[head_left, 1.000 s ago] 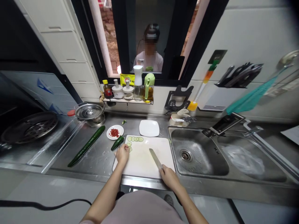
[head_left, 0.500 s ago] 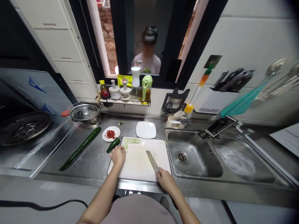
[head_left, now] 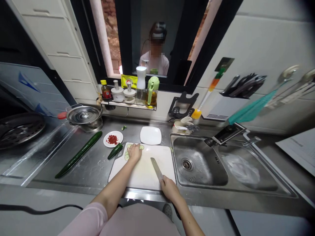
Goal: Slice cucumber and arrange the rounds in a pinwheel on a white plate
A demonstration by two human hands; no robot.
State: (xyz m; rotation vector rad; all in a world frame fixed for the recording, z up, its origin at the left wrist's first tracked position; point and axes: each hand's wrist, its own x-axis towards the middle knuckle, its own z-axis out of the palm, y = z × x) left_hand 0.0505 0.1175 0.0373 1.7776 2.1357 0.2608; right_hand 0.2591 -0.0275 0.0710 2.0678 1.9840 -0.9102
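A white cutting board (head_left: 145,173) lies on the steel counter in front of me. My left hand (head_left: 134,152) rests fingers down on the row of cucumber slices (head_left: 127,156) at the board's far left corner, covering most of them. My right hand (head_left: 167,187) is closed round the handle of a knife (head_left: 156,168), whose blade lies flat on the board pointing away from me. A short cucumber piece (head_left: 115,151) sits just off the board's left edge.
A whole cucumber (head_left: 79,154) lies on the counter at left. A small plate of red chilli (head_left: 113,139) and a white square plate (head_left: 150,135) stand behind the board. The sink (head_left: 197,164) is at right, a lidded pot (head_left: 84,115) at back left.
My left hand has moved from the board's left edge up and right onto the row of cucumber slices. The knife hand has stayed in place. The view has shifted slightly.
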